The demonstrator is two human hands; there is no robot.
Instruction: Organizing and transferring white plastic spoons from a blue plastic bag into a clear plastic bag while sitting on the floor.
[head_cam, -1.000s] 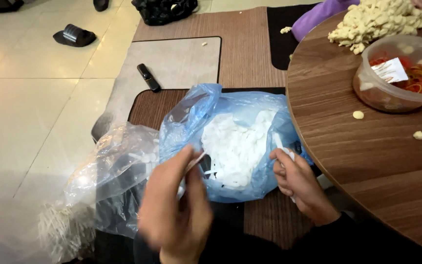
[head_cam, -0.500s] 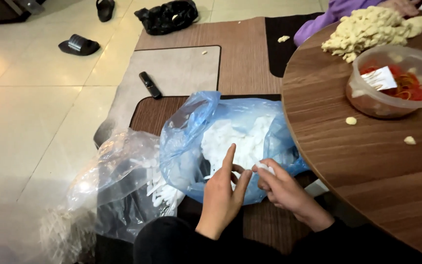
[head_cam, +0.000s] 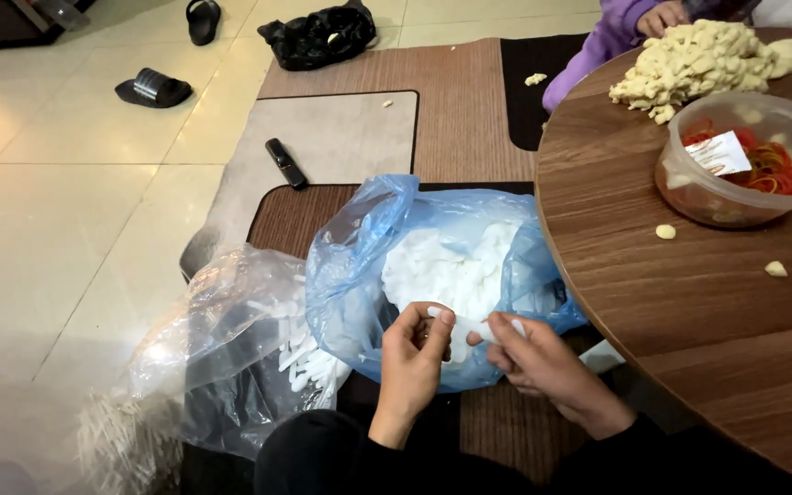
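White piece [head_cam: 469, 324] pinched between both hands [head_cam: 412, 353], over blue bag [head_cam: 359, 266].

Head view: worn on the person's head; looks steeply down and forward over the lap
Nearness: hands close below, left hand [head_cam: 412, 353] and right hand [head_cam: 543, 362]; floor [head_cam: 57, 211] farther off
Right edge: round table [head_cam: 671, 302] cut off by the frame
Other views: only this one
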